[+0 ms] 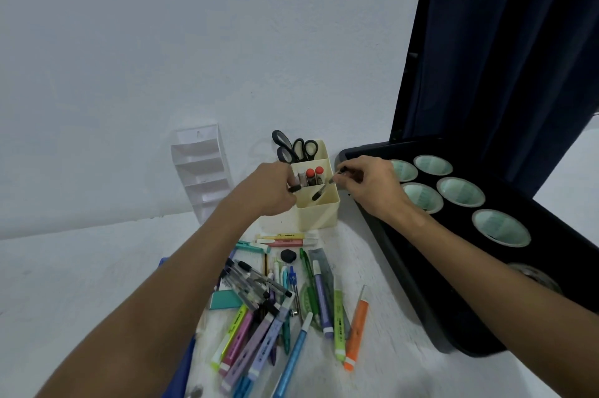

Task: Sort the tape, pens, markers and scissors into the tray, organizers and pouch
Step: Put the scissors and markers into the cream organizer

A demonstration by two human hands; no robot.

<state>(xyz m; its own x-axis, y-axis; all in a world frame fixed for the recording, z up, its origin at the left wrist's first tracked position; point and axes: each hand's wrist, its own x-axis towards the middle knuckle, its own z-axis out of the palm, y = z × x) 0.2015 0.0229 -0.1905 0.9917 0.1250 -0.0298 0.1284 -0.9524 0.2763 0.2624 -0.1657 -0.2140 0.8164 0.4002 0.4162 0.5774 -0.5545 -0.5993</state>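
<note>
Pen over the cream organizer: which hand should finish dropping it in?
Right. The right hand already pinches the pen, tilted with its tip inside the organizer's front compartment. The left hand is at the organizer's left side, gripping something dark, so it is likely occupied.

scissors [293, 147] upright, rear organizer [319, 214] compartment | tape rolls [460, 191] in tray [421, 316]
</note>
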